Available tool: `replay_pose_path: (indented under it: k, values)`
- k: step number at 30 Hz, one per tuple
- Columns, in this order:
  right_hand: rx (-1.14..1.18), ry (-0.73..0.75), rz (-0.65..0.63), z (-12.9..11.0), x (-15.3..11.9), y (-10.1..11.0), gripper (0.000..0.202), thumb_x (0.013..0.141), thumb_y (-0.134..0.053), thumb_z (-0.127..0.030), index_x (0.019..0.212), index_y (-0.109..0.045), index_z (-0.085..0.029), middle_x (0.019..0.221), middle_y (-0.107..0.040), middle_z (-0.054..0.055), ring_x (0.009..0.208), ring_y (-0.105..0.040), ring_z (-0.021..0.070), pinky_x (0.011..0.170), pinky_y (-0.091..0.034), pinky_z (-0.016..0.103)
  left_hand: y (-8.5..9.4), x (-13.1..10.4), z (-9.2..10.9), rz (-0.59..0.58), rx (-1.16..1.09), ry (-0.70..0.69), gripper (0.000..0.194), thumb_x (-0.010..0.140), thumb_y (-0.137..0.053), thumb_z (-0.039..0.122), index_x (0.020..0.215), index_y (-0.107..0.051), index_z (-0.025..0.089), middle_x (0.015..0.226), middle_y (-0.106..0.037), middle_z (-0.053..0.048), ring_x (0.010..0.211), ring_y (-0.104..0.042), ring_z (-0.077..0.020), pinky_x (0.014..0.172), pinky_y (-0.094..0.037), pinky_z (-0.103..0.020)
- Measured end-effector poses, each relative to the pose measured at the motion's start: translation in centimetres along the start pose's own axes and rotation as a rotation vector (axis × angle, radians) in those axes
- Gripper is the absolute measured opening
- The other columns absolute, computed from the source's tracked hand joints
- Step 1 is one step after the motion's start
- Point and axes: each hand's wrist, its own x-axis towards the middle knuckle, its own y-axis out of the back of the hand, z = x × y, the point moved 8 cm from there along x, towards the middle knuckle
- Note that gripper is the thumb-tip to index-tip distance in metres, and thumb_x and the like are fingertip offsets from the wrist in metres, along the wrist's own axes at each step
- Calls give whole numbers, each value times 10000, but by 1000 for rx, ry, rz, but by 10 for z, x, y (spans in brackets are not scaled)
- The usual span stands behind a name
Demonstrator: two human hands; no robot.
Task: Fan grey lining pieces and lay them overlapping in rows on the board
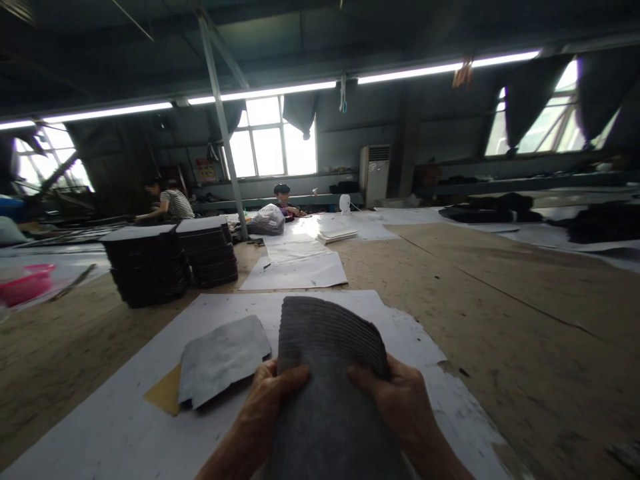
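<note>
A thick stack of dark grey sheets (330, 407) is between my hands, its far edges fanned out in steps. My left hand (275, 390) grips the stack's left edge, thumb on top and fingers beneath. On the right edge, my right hand (395, 390) holds it the same way. Left of my left hand lies a lighter grey piece (223, 360) with uneven edges, partly over a tan card (165, 393). Both rest on a large sheet of white paper (150, 373). The near end of the stack runs out of the frame.
Tall piles of dark pieces (147, 267) stand at the left of the brown table (500, 320). A pink basin (27, 285) is at the far left. More white paper (300, 270) and a plastic bag (267, 220) lie ahead. Two people (175, 203) sit farther back. Dark fabric (490, 210) lies at right.
</note>
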Motion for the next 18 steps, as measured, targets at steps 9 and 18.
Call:
replay_pose_path:
  k: [9, 18]
  values:
    - [98, -168, -149, 6, -4, -13, 271, 532, -695, -155, 797, -663, -104, 666, -688, 84, 595, -639, 241, 624, -509, 384, 1, -2, 13, 39, 303, -153, 268, 658, -690, 303, 851, -630, 128, 803, -681, -73, 718, -623, -220, 640, -489, -298]
    - [96, -155, -272, 0, -13, -20, 236, 528, -719, -175, 749, -662, -117, 663, -690, 59, 593, -637, 214, 604, -494, 322, -3, -9, 19, 17, 306, -183, 364, 629, -704, 356, 908, -643, 130, 813, -682, -83, 739, -627, -246, 643, -503, -316]
